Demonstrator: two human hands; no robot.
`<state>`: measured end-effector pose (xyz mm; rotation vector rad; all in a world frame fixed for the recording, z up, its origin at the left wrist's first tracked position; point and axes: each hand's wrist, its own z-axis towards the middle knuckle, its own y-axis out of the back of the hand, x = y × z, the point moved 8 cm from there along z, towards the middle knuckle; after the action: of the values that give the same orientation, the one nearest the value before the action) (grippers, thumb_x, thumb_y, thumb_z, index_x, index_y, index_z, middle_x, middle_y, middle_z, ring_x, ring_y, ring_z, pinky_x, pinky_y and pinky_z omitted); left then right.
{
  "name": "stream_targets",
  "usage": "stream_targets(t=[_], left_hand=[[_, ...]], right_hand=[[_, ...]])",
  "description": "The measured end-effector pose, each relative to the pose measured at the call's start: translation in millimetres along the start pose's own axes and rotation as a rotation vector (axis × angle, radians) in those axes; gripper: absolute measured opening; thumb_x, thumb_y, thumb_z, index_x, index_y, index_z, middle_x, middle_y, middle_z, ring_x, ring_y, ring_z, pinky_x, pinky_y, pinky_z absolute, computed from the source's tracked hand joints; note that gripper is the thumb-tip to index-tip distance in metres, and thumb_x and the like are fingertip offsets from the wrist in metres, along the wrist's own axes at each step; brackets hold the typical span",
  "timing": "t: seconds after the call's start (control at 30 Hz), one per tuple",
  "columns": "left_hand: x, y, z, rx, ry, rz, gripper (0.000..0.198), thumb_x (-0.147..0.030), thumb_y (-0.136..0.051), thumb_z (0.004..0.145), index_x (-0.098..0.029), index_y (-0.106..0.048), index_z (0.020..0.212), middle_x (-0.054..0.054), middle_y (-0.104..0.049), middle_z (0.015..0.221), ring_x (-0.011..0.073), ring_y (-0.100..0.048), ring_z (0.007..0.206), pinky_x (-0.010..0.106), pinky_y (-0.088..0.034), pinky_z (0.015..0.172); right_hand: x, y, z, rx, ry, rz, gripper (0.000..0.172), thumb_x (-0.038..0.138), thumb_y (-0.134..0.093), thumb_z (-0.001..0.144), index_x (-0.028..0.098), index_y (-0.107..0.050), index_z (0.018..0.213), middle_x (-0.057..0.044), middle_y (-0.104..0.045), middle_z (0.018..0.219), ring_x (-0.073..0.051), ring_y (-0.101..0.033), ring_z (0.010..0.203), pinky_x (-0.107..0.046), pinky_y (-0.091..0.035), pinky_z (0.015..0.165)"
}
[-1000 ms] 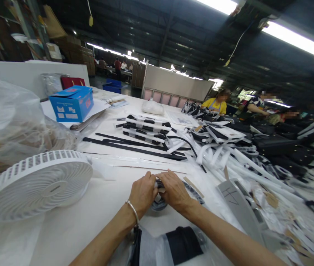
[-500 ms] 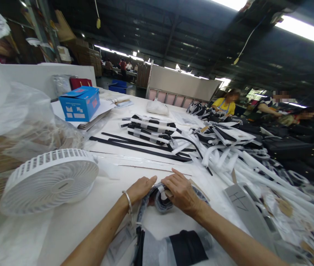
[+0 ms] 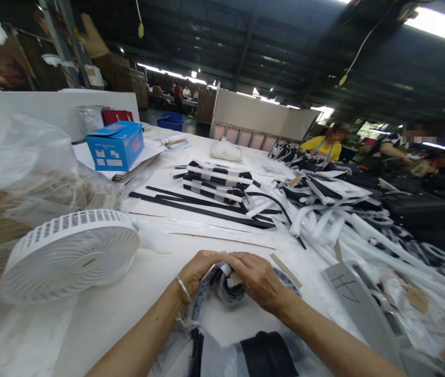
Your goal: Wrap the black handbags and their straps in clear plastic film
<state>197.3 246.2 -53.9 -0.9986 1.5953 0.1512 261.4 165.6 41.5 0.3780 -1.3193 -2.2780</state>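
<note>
A plastic-wrapped strap (image 3: 230, 297), dark grey and curled into a loop, is between my hands at the near middle of the table. My left hand (image 3: 197, 269), a silver bangle on its wrist, closes round the strap's left side. On the top and right side, my right hand (image 3: 259, 280) is shut on the same strap, its fingertips meeting those of the left. A whitish band (image 3: 224, 269) and a small tan piece (image 3: 235, 279) show under the right fingers. Closer to me lies a black bag-like item (image 3: 268, 353) partly covered in clear plastic.
A white fan (image 3: 71, 256) stands at left, with a blue box (image 3: 115, 145) behind it. Black strips (image 3: 202, 209) and bundled straps (image 3: 218, 180) lie ahead. White tubes and wrapped straps (image 3: 348, 230) crowd the right, beside a grey holder (image 3: 348, 288). A co-worker in yellow (image 3: 324, 149) is farther back.
My left hand has moved in to the right and its fingers have closed on the strap. My right hand's raised fingers have come down, and the two hands now meet.
</note>
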Motion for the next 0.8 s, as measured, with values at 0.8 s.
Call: stream_targets(t=[0.8], left_hand=[[-20,31.2,1,-0.363,-0.174,0.710,0.029,-0.042,-0.051,0.068,-0.021,-0.039,0.051,-0.006,-0.031,0.050,0.0113,-0.029,0.053,0.026,-0.020,0.051]], right_hand=[[-59,-52,2,0.144,-0.862,0.623,0.011,0.017,-0.062,0.074,0.019,-0.065,0.064,0.000,-0.066,0.068,-0.016,-0.061,0.067,-0.025,-0.044,0.063]])
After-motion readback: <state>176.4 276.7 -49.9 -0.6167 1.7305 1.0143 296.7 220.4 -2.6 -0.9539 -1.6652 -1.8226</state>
